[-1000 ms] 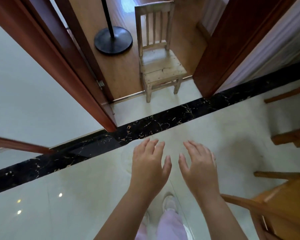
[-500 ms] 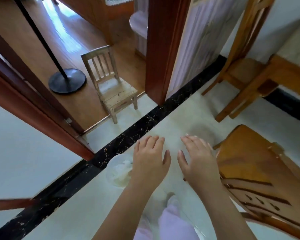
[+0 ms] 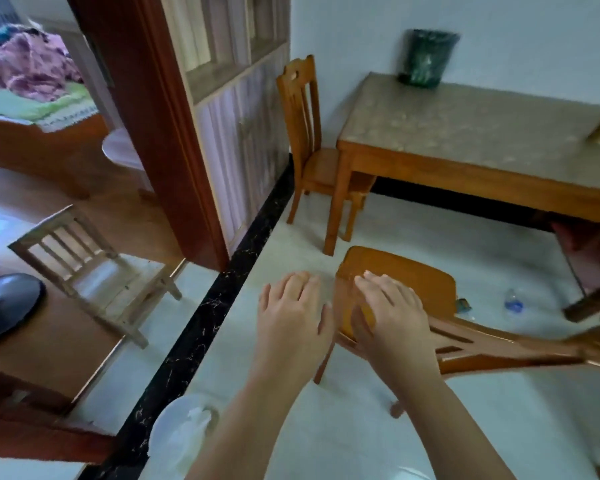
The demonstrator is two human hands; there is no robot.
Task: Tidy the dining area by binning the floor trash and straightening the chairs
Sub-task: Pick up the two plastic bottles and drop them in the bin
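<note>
A: Now, what do we mark first?

B: We begin with the near chair [image 3: 399, 289], our landmark: it stands askew on the pale floor [image 3: 430, 427], well out from the dining table [image 3: 482, 133], its back rail running off to the right.

A: And our hands?

B: Both are spread flat, fingers apart, gripping nothing. Our right hand [image 3: 392, 317] lies over the near corner of the chair's seat; whether it touches, we cannot tell. Our left hand [image 3: 291, 317] hovers just beside that same corner, over bare floor.

A: Where is the trash?

B: Beyond the chair's far edge lie a plastic bottle [image 3: 513, 301] and a small dark scrap [image 3: 463, 304], both on the floor. Nearer to us than the chair sits a white lined bin [image 3: 184, 434] against the black marble strip [image 3: 201, 323].

A: What else surrounds the chair?

B: A second chair [image 3: 305, 133] is tucked at the table's left end, and a small pale chair [image 3: 94, 268] stands in the doorway further left.

A: What could go wrong?

B: We judge that pushing the near chair from one corner could swing it instead of sliding it straight, knocking a table leg. Its legs might also roll the bottle under the table, out of easy reach.
</note>
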